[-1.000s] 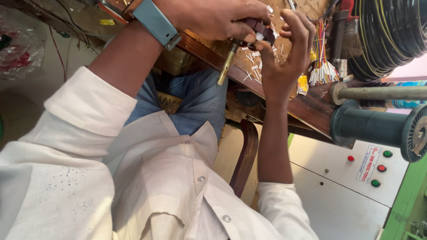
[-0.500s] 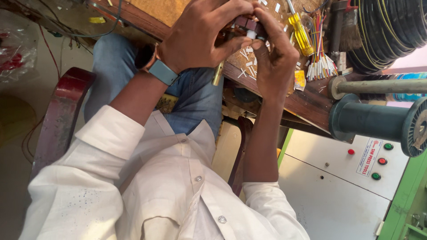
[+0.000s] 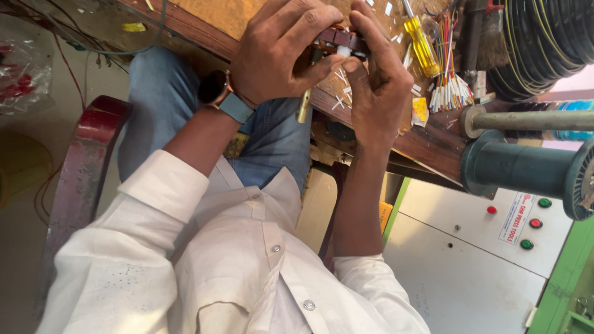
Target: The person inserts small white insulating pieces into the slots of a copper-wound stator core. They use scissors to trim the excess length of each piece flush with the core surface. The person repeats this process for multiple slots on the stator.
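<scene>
Both hands meet over the wooden tabletop [image 3: 204, 15], at its near edge; the left hand [image 3: 281, 52], with a dark watch [image 3: 216, 89] on a blue strap at the wrist, curls its fingers [image 3: 309, 25] over a small dark reddish-brown part [image 3: 340, 38] and is clamped on it; the right hand [image 3: 377, 80] closes in from the other side, thumb and forefinger pinched together on a small white piece [image 3: 344, 52] at the part's lower edge; a brass-coloured rod [image 3: 304, 106] hangs down below the left hand, though how it is held cannot be told; short white offcuts [image 3: 339, 99] lie scattered on the tabletop just beneath the hands; a yellow-handled screwdriver [image 3: 419, 38] lies just beside the right hand, and beyond it a bundle of coloured wires [image 3: 450, 74] with white tips; a dark green spool [image 3: 526, 170] juts in from the right, above a grey cabinet [image 3: 458, 272] with red and green buttons
</scene>
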